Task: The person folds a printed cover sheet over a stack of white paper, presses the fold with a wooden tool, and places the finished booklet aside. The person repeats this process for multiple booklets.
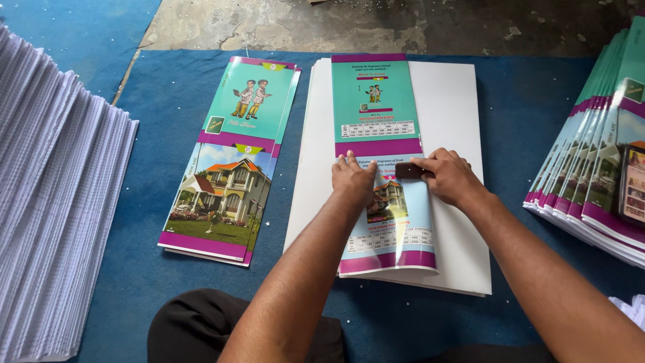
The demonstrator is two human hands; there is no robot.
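Cover sheet, glossy, thin, limp, slippery, lying on white stack at 12 o'clock; pressed flat under left hand. Dark block clenched in right hand. Best held by edges.

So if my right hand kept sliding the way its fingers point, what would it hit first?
The right hand points left across the printed cover sheet, so the dark block at its fingertips would probably meet the left hand first.

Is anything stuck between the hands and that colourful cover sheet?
Partly. The left hand presses flat on the cover sheet with nothing visible between. The right hand holds a small dark block against the sheet, so that block sits between its fingers and the paper.
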